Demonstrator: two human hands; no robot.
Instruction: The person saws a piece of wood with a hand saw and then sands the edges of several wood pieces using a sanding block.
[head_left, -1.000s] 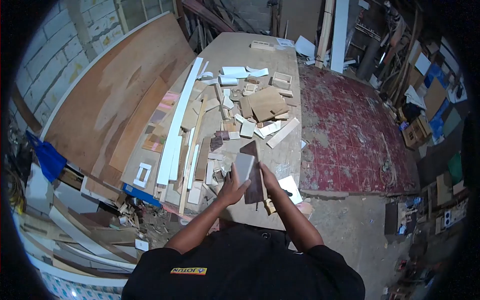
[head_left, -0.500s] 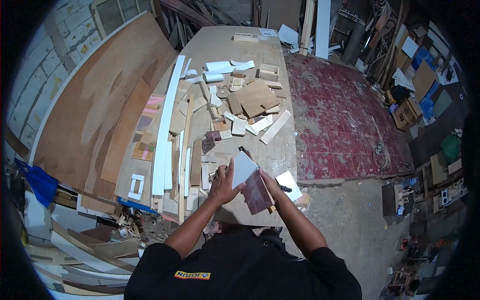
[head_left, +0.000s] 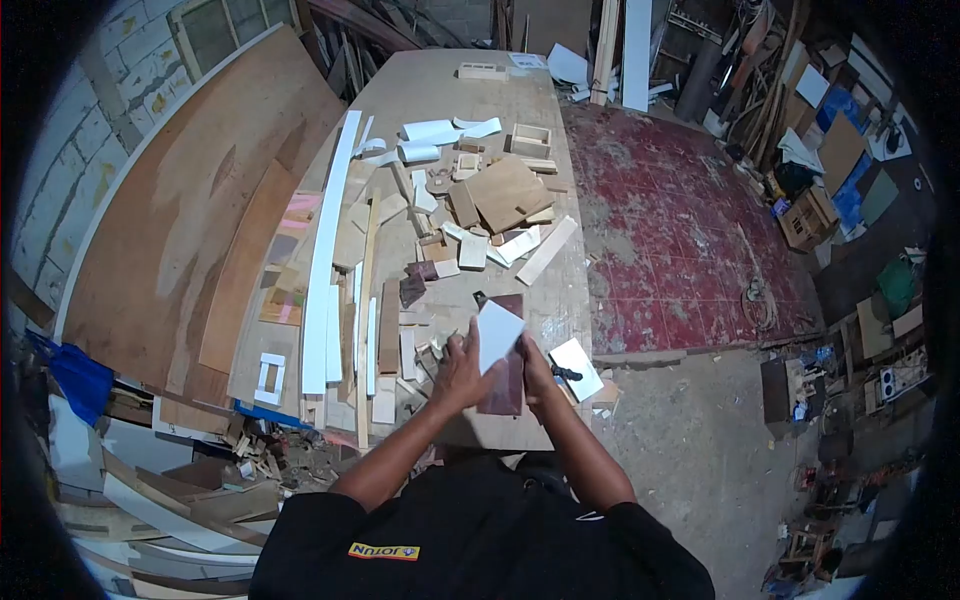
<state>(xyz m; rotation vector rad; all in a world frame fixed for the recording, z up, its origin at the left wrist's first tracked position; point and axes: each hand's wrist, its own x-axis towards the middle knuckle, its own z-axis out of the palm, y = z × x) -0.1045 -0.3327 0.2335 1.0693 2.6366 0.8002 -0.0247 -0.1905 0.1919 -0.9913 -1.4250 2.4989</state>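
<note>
My left hand [head_left: 460, 374] is closed on a small white board [head_left: 498, 332], with its fingers along the left edge. Behind the board is a dark reddish-brown sheet that looks like sandpaper [head_left: 507, 388], showing above and below it. My right hand [head_left: 538, 376] grips the right edge of this sheet; its fingertips are partly hidden. A small black object [head_left: 480, 298] pokes out past the board's top left corner. Right of my right hand, a white square panel [head_left: 577, 368] lies at the table edge with a black-handled tool [head_left: 566, 374] on it.
Wood offcuts, a brown board [head_left: 508, 195] and curled white strips [head_left: 428, 131] cover the middle of the worktable [head_left: 420, 85]. Long white boards [head_left: 330, 260] lie along its left. A small open wooden box [head_left: 530, 139] stands farther back. Red tiled floor [head_left: 680, 230] is on the right.
The white board and the reddish-brown sheet have turned more upright. The board now overlaps more of the sheet, and my right hand has shifted slightly left.
</note>
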